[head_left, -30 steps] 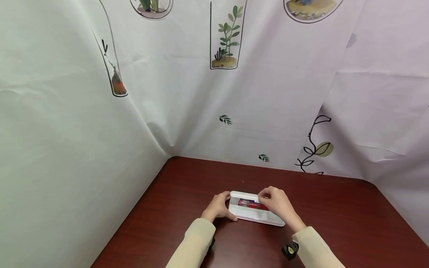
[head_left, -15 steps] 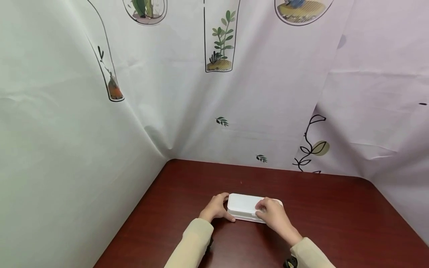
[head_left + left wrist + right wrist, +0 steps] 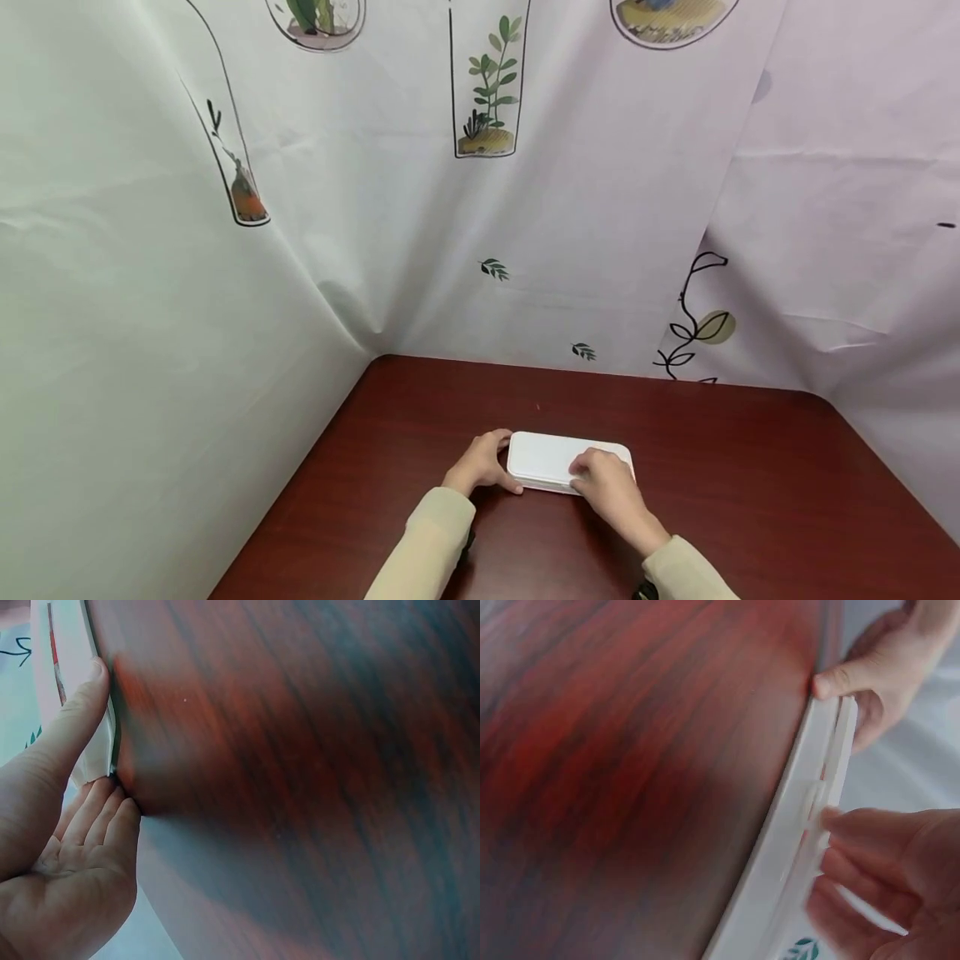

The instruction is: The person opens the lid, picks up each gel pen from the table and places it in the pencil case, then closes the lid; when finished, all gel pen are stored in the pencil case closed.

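A white pencil case [image 3: 538,454] lies on the table with its lid down almost flat. In the right wrist view a thin gap runs between the lid [image 3: 842,750] and the base, and a bit of red shows through it. My left hand [image 3: 480,464] grips the case's left end, thumb on the near side and fingers round the end. At the near long edge, my right hand [image 3: 609,485] holds the lid; its thumb is by the small clasp [image 3: 814,804] and its fingers are over the top. The pens inside are mostly hidden.
The dark red wooden table [image 3: 420,408] extends around the case. White cloth [image 3: 600,208] printed with plants hangs behind the table and along its left side.
One second ago the case stood open with red and blue pens showing. My right hand has swung the lid over towards me and down. My left hand has stayed at the left end.
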A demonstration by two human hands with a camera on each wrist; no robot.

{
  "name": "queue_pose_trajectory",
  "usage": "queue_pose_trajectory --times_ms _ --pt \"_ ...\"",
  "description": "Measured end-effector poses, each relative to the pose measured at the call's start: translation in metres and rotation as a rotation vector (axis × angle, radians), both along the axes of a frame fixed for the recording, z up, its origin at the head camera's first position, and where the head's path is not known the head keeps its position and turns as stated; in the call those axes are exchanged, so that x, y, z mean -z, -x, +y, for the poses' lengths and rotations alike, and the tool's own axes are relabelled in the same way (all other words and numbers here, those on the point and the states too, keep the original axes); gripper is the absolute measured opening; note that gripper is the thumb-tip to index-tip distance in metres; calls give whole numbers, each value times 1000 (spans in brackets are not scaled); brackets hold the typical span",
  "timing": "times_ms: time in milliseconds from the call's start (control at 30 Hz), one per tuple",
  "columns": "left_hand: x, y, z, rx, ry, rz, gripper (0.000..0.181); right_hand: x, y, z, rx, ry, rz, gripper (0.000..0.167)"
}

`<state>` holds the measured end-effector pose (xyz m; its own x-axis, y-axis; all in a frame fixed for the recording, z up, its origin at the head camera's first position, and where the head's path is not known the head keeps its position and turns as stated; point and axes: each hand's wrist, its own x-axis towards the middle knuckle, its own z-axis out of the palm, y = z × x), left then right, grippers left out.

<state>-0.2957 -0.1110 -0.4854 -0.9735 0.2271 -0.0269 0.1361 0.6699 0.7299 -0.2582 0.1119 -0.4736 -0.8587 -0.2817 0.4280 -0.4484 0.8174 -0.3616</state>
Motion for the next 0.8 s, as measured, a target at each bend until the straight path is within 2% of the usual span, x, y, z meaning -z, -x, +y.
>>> queue_pose_trajectory --times_ms 133,267,367,467,567,633,667,733,800 --pt "0 0 -2 -2 -1 14 94 1 -3 -5 -20 -44 85 18" --pt "0 2 -5 -1 13 16 96 0 -1 -10 -5 -24 94 18" --pt "-2 5 -7 15 34 14 100 -2 4 -14 15 4 72 19" --pt "-7 7 -12 50 88 0 103 -5 8 -15 17 38 8 16" --pt "-16 8 -23 119 191 -16 97 -10 8 -12 16 119 -81 12" --pt "-26 10 -34 167 230 -14 91 -14 6 -5 26 184 -109 14" --pt "-31 11 -41 182 240 -4 87 -17 6 0 35 212 -107 16" --pt "-42 14 -56 180 243 59 76 -23 6 15 56 248 -65 19" --pt "-51 16 -70 118 249 168 63 -31 7 31 74 267 -12 22"
